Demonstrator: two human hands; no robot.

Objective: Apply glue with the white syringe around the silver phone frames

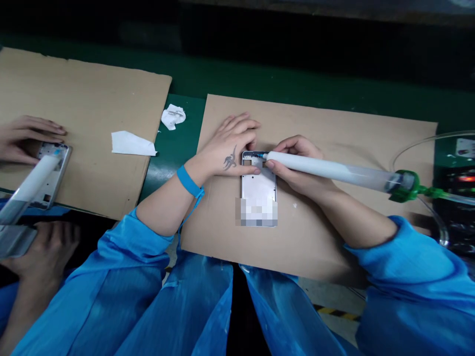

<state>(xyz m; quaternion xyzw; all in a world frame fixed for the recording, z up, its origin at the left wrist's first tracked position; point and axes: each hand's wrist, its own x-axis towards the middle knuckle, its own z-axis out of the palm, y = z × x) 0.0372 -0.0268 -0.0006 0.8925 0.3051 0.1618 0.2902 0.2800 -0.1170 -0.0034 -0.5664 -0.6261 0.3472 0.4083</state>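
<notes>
A silver phone frame (259,185) lies flat on the cardboard, its lower end blurred out. My left hand (232,148), with a blue strap at the wrist, grips the frame's upper left corner; the thumb rests across its face and the other fingers reach past the top edge. In my right hand (297,163) is a long dispensing syringe (334,170) filled with white material, held near its tip between thumb and fingers. The syringe's blue nozzle (261,155) is at the frame's top part; whether it touches cannot be made out.
A cardboard sheet (315,237) covers the green table (163,173) in front of me. Crumpled white paper (173,116) and a torn paper piece (133,143) lie left. A co-worker's hands hold another syringe (33,185) and phone frame (59,170). A clear hose (411,143) curves at right.
</notes>
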